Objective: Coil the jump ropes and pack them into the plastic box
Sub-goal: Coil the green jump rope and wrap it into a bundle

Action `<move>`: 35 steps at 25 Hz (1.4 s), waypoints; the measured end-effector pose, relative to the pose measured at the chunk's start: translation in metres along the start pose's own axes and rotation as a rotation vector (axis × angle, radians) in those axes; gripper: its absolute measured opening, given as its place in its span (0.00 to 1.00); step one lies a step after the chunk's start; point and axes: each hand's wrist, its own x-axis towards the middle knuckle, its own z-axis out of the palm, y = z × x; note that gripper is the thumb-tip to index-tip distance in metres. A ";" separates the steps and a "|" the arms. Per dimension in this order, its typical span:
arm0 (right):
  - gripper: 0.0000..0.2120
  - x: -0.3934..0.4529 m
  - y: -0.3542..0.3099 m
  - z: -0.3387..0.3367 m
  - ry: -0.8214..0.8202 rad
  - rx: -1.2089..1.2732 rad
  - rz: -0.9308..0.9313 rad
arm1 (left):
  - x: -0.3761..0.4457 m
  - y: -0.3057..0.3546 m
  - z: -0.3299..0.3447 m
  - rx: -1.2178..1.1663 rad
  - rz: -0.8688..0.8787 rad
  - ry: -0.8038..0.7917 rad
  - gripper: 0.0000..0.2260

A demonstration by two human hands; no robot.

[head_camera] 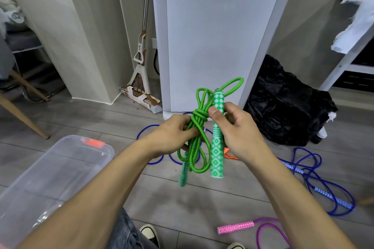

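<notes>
The person holds a bright green braided jump rope (197, 127) up in front of them, above the grey plank floor (101, 119). Its cord is bunched into several long loops with a wrap knotted around the middle. The left hand (172, 137) grips the bundle just below that knot, its fingers curled round the strands. The right hand (236, 133) pinches the upright green-and-white patterned handle (217, 137), thumb pressed on the front and the other fingers closed behind it. A second green handle (183, 176) hangs from the bottom of the bundle, blurred.

At the lower left sits a clear plastic storage box (46, 184) with an orange latch (94, 143); its lid looks to be on, though I cannot tell for sure. It stands apart from the green rope.

On the floor behind the hands lie dark blue cord loops (149, 127), and to the right a blue jump rope with blue-and-white handles (332, 198) sprawls loose. Nearer the person's feet lies a pink jump rope with a pink-and-white handle (235, 227). A scrap of orange cord (229, 154) peeks out beside the right wrist.

A crumpled black plastic bag (283, 107) rests against the tall white appliance (212, 36), and a squeeze mop (141, 56) leans in the corner to its left.
</notes>
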 end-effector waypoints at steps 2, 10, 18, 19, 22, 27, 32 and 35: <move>0.12 0.000 0.002 0.003 0.001 0.088 0.047 | 0.000 -0.002 -0.001 0.112 0.016 0.026 0.07; 0.16 0.000 0.009 0.012 0.154 -0.047 -0.036 | -0.001 0.003 -0.002 0.071 0.027 0.057 0.08; 0.14 -0.002 0.009 0.014 0.315 -0.032 -0.046 | -0.004 0.014 -0.003 -0.298 -0.098 0.083 0.10; 0.14 -0.001 0.010 0.014 0.333 0.016 -0.030 | -0.004 0.015 -0.002 -0.321 -0.106 0.082 0.09; 0.15 -0.002 0.010 0.017 0.381 0.056 -0.028 | -0.004 0.016 -0.001 -0.352 -0.129 0.094 0.09; 0.09 -0.007 0.007 0.023 0.406 0.002 -0.114 | -0.004 0.016 -0.002 -0.439 -0.120 0.098 0.11; 0.04 0.000 0.011 0.017 0.516 0.136 -0.113 | 0.000 0.018 -0.008 -0.809 -0.179 0.089 0.17; 0.05 0.012 0.019 0.006 0.549 0.332 0.011 | -0.001 0.012 -0.007 -0.700 -0.119 0.036 0.18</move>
